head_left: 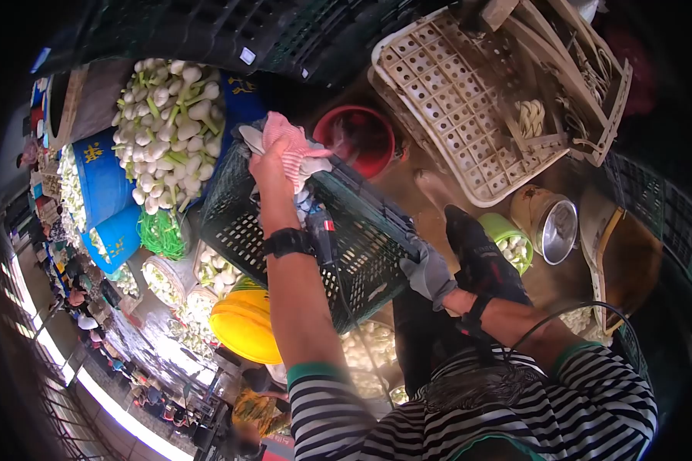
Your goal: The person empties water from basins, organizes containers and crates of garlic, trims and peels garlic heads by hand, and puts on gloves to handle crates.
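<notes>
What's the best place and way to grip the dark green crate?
Probably the crate's long rim beside the red bucket, fingers over it from outside, hands spread toward both ends: that straight edge is exposed, with the right hand at one end.

A person is wearing a short-sleeved top [331,419] in black and white stripes, with green trim [315,370] edging both cuffs and green showing at the collar [494,442]. A broad black band [289,242] is circling the left wrist, a dark strap [475,313] the right. A grey glove [429,278] is covering the right hand [425,270]. Dark legwear [480,250] is bearing faint markings; a thin black cable [565,307] is curving past the right sleeve [603,384].
</notes>
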Available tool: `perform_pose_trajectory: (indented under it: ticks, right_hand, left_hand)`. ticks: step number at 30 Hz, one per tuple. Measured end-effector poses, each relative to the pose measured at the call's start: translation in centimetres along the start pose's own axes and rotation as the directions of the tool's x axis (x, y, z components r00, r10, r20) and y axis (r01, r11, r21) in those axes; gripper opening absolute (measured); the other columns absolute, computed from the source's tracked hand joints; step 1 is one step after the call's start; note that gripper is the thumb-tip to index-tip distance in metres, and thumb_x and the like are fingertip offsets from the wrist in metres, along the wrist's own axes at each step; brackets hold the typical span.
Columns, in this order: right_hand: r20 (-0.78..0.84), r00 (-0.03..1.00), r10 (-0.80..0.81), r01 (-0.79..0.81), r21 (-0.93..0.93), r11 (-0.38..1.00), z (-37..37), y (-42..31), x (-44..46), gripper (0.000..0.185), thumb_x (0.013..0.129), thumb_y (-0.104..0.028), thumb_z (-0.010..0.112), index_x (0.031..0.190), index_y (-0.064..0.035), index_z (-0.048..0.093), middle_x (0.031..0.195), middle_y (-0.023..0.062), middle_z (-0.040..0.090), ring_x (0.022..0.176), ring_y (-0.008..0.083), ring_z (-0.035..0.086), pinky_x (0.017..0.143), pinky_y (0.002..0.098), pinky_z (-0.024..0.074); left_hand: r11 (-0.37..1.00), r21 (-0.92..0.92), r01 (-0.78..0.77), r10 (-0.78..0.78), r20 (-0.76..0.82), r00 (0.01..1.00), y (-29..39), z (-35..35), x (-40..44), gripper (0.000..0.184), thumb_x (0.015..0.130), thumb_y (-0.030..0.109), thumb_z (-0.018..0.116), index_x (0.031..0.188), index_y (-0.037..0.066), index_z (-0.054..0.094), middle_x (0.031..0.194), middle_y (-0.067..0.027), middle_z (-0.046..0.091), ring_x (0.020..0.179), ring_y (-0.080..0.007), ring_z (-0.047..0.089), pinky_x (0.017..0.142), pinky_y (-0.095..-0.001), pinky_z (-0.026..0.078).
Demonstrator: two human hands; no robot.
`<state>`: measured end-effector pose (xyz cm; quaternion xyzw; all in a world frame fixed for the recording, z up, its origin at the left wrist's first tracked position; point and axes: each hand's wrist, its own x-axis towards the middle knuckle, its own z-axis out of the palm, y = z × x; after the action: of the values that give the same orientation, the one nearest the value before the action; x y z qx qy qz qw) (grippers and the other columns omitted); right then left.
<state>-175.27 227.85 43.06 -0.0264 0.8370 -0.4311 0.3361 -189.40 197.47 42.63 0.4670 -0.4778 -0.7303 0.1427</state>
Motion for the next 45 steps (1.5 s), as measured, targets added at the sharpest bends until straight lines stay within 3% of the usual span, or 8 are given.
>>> perform_pose_trajectory:
  ticks: [8, 15, 25, 26, 32, 37, 40, 45]
  right_hand:
    - [0.011, 0.998, 0.057, -0.057, 0.019, 0.998, 0.0, -0.5, -0.1, 0.046, 0.074, -0.011, 0.062, 0.116, 0.0022, 0.050, 0.111, 0.0197, 0.056, 0.102, 0.0327, 0.055, 0.088, 0.0351, 0.0422]
    - [-0.072, 0.997, -0.020, 0.021, 0.001, 1.000, 0.7, 0.0, -0.1, 0.049, 0.072, -0.013, 0.062, 0.118, -0.0017, 0.051, 0.103, 0.0211, 0.056, 0.095, 0.0373, 0.054, 0.082, 0.0386, 0.0442]
    - [-0.023, 0.994, -0.111, 0.113, 0.085, 0.990, 0.2, 0.3, 0.7, 0.042, 0.071, -0.007, 0.058, 0.112, -0.0010, 0.053, 0.104, 0.0207, 0.056, 0.093, 0.0368, 0.057, 0.076, 0.0386, 0.0461]
    - [-0.086, 0.980, -0.180, 0.189, 0.109, 0.976, 0.9, 1.3, 0.9, 0.042, 0.071, -0.007, 0.059, 0.112, -0.0006, 0.053, 0.105, 0.0205, 0.056, 0.091, 0.0359, 0.058, 0.074, 0.0371, 0.0467]
    - [0.068, 0.998, -0.003, -0.019, 0.328, 0.944, 1.6, 2.9, 0.6, 0.039, 0.075, -0.010, 0.061, 0.112, 0.0014, 0.053, 0.097, 0.0165, 0.060, 0.086, 0.0299, 0.061, 0.075, 0.0340, 0.0467]
    - [0.087, 0.989, 0.119, -0.137, 0.247, 0.959, 0.8, 0.7, 0.6, 0.034, 0.079, -0.015, 0.062, 0.109, 0.0007, 0.055, 0.090, 0.0126, 0.062, 0.081, 0.0222, 0.062, 0.073, 0.0298, 0.0463]
    - [0.046, 0.989, 0.143, -0.150, 0.348, 0.925, 2.4, 2.6, 0.4, 0.034, 0.080, -0.019, 0.063, 0.107, -0.0001, 0.055, 0.088, 0.0118, 0.062, 0.079, 0.0197, 0.061, 0.071, 0.0296, 0.0461]
    - [0.060, 0.988, 0.141, -0.152, 0.281, 0.948, 1.8, 2.5, 0.2, 0.035, 0.080, -0.020, 0.063, 0.107, 0.0004, 0.056, 0.092, 0.0134, 0.062, 0.080, 0.0198, 0.061, 0.072, 0.0296, 0.0462]
  left_hand:
    - [0.977, 0.209, 0.028, -0.001, -0.129, 0.992, 0.6, -3.8, -0.4, 0.029, 0.070, -0.008, 0.061, 0.097, -0.009, 0.052, 0.087, -0.0135, 0.061, 0.064, -0.0228, 0.062, 0.053, -0.0299, 0.051]
    - [0.849, -0.476, -0.229, 0.346, 0.175, 0.922, 7.9, 5.4, -12.4, 0.049, 0.071, -0.013, 0.046, 0.120, -0.011, 0.044, 0.117, -0.0235, 0.049, 0.099, -0.0312, 0.058, 0.080, -0.0465, 0.053]
    - [0.919, -0.238, 0.316, -0.387, -0.374, 0.843, -11.8, 10.9, -2.1, 0.042, 0.065, 0.006, 0.065, 0.104, -0.006, 0.055, 0.092, -0.0185, 0.061, 0.076, -0.0243, 0.062, 0.068, -0.0348, 0.051]
    - [0.941, 0.189, 0.282, -0.174, -0.447, 0.878, -14.8, 9.4, -0.4, 0.044, 0.067, 0.020, 0.069, 0.103, -0.002, 0.056, 0.094, -0.0148, 0.062, 0.076, -0.0234, 0.063, 0.066, -0.0345, 0.051]
    - [0.794, -0.092, 0.601, -0.604, -0.003, 0.797, -13.9, 9.4, -1.0, 0.032, 0.079, 0.026, 0.062, 0.105, 0.010, 0.056, 0.094, -0.0081, 0.062, 0.084, -0.0223, 0.057, 0.065, -0.0433, 0.052]
    - [0.962, -0.243, 0.127, -0.074, 0.217, 0.973, -3.7, 6.3, -10.8, 0.027, 0.081, 0.011, 0.061, 0.104, -0.002, 0.056, 0.099, -0.0172, 0.062, 0.090, -0.0258, 0.063, 0.069, -0.0355, 0.053]
    - [0.988, 0.086, -0.125, 0.139, -0.188, 0.972, -3.5, -2.1, -11.1, 0.022, 0.079, 0.008, 0.062, 0.096, -0.005, 0.059, 0.087, -0.0131, 0.065, 0.078, -0.0233, 0.064, 0.072, -0.0304, 0.052]
    - [0.112, 0.988, 0.107, 0.416, -0.145, 0.898, -10.2, -12.7, -4.9, 0.088, 0.064, 0.033, 0.076, 0.134, 0.008, 0.028, 0.132, -0.0265, 0.032, 0.118, -0.0362, 0.040, 0.091, -0.0411, 0.042]
